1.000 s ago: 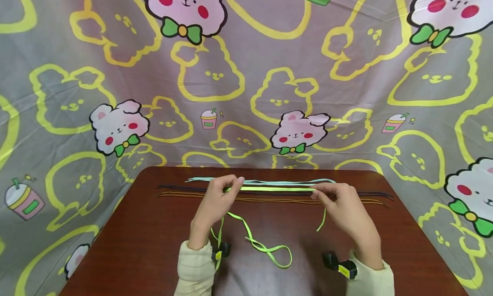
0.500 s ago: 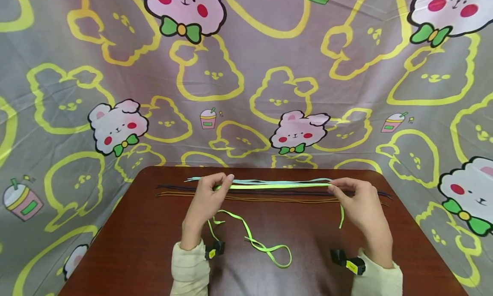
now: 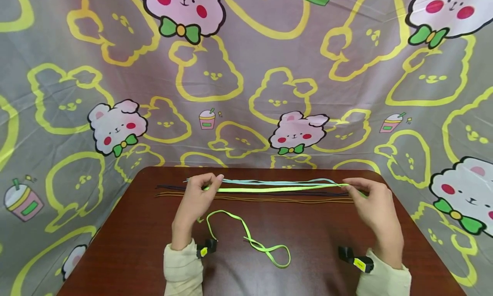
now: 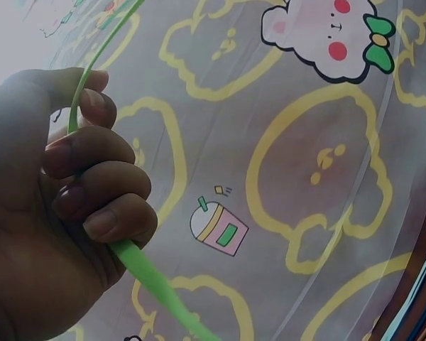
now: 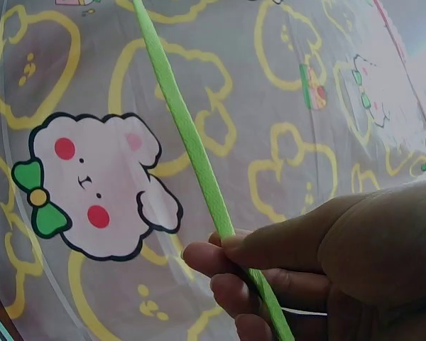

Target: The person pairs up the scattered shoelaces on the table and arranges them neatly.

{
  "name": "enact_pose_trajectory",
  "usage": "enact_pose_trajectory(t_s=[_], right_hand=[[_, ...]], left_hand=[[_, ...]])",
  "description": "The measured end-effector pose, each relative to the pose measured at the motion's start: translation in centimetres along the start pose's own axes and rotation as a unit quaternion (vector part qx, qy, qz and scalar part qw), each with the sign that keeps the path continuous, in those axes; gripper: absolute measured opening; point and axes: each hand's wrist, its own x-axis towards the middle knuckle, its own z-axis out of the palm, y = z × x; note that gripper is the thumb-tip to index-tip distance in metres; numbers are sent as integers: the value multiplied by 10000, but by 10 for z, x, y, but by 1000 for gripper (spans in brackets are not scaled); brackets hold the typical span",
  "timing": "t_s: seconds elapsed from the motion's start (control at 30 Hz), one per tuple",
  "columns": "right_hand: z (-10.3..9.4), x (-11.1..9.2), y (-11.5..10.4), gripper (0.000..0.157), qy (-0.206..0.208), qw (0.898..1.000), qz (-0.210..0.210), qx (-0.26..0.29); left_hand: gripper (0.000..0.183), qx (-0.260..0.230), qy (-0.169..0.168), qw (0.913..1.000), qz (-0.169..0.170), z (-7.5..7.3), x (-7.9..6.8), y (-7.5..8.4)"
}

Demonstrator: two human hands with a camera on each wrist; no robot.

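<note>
A flat neon-green shoelace (image 3: 269,189) stretches taut between my two hands above the far part of the table. My left hand (image 3: 195,199) curls its fingers round one end; in the left wrist view the green lace (image 4: 156,280) runs out below the fist and also up past the thumb. At the other end my right hand (image 3: 375,204) pinches the lace (image 5: 192,149) between thumb and forefinger, with its tail passing down across the other fingers. Another green length (image 3: 246,231) lies on the table in front, crossing itself in a loop.
Behind the taut lace lie pale blue laces (image 3: 250,182), dark laces (image 3: 169,187) and brown laces (image 3: 285,200), spread lengthwise on the brown table (image 3: 308,236). A patterned cloth (image 3: 239,52) hangs round the back and sides.
My hands have moved apart, left hand leftward and right hand rightward, so the stretched green span is longer. The tail that hung under my right hand has drawn up. The looped length stays put.
</note>
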Motion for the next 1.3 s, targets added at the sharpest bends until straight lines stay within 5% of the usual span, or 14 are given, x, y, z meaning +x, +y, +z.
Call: enact_pose_trajectory(t_s=[0.23, 0.6, 1.0, 1.3], right_hand=[[-2, 1, 4, 24, -133, 9995, 286, -20], [-7, 0, 15, 38, -57, 9959, 894, -107], [-12, -1, 22, 40, 57, 9949, 1004, -113], [-13, -2, 23, 39, 52, 9935, 1117, -201]], left_hand=[[50, -90, 191, 9998, 30, -9, -3, -6], [31, -161, 249, 9991, 297, -25, -9, -12], [23, -192, -136, 9984, 515, -37, -14, -18], [9, -26, 69, 9995, -295, -46, -16, -23]])
